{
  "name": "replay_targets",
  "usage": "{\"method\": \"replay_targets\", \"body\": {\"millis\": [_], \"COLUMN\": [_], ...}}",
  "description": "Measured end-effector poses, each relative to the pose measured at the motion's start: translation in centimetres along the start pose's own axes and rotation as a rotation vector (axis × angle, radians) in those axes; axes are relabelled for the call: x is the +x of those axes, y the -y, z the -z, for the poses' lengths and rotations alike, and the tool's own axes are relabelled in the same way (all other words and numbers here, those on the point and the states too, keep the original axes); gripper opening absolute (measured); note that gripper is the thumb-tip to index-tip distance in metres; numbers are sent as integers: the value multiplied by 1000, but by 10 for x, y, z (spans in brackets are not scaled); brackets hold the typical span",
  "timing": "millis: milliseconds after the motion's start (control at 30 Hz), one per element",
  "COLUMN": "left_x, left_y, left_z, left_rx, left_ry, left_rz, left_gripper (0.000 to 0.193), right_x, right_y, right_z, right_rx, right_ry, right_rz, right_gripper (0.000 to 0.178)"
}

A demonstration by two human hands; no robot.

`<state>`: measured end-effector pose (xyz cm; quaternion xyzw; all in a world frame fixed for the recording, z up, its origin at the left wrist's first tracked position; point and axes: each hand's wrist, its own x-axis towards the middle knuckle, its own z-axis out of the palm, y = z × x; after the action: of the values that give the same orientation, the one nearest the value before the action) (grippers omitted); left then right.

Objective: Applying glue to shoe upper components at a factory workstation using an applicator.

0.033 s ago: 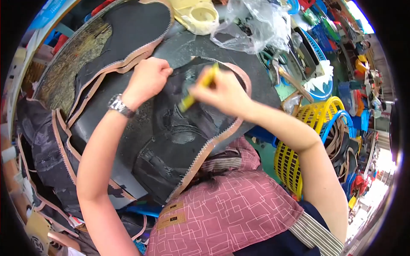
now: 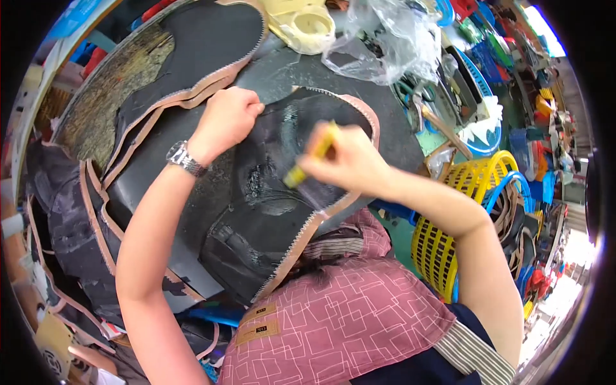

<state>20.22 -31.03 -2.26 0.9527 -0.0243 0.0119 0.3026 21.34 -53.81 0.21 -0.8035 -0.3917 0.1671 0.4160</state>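
A black sheet-like piece (image 2: 244, 240) with a tan, zigzag-cut border lies in front of me, and shiny wet-looking patches show on its surface. My right hand (image 2: 351, 160) grips a short yellow brush-like tool (image 2: 328, 138), blurred by motion. Its pale yellow end is low over the middle of the piece; whether it touches cannot be made out. My left hand (image 2: 231, 119), with a metal watch on the wrist, is closed at the piece's upper left edge. What its fingers pinch is hidden.
Another black piece with tan trim (image 2: 212, 32) lies at the upper left; more are heaped at far left (image 2: 58, 212). Behind the work stand a yellow tub (image 2: 308, 29) and a clear plastic bag (image 2: 391, 45). Tools fill a blue basin (image 2: 491, 131). At right stands a yellow basket (image 2: 431, 250).
My right hand has swept the yellow tool nearer to me and slightly right across the black piece. My left hand stays closed at its edge.
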Motion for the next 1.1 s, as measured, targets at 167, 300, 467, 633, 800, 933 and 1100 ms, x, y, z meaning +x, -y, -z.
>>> {"method": "replay_targets", "body": {"millis": [167, 300, 467, 633, 800, 933, 1100], "left_x": [-5, -8, 0, -14, -26, -84, -160], "left_y": [3, 3, 3, 5, -3, -39, -12], "left_z": [2, -1, -4, 2, 11, 64, 230], "left_rx": [-49, 38, 28, 297, 189, 54, -1], "left_ry": [69, 13, 46, -54, -62, -304, -642], "left_rz": [69, -6, -21, -195, -198, -97, 252], "left_gripper": [17, 18, 17, 16, 14, 16, 18], "right_x": [7, 15, 29, 2, -20, -34, -6], "right_y": [2, -19, 9, -4, -13, -37, -38], "right_z": [20, 14, 2, 10, 37, 62, 69], "right_rx": [73, -119, 379, -204, 24, 213, 684], "right_ry": [91, -27, -37, 228, -38, -87, -261], "right_rz": [-149, 8, -74, 99, -98, -284, -172], "right_gripper": [21, 19, 36, 25, 13, 15, 20]}}
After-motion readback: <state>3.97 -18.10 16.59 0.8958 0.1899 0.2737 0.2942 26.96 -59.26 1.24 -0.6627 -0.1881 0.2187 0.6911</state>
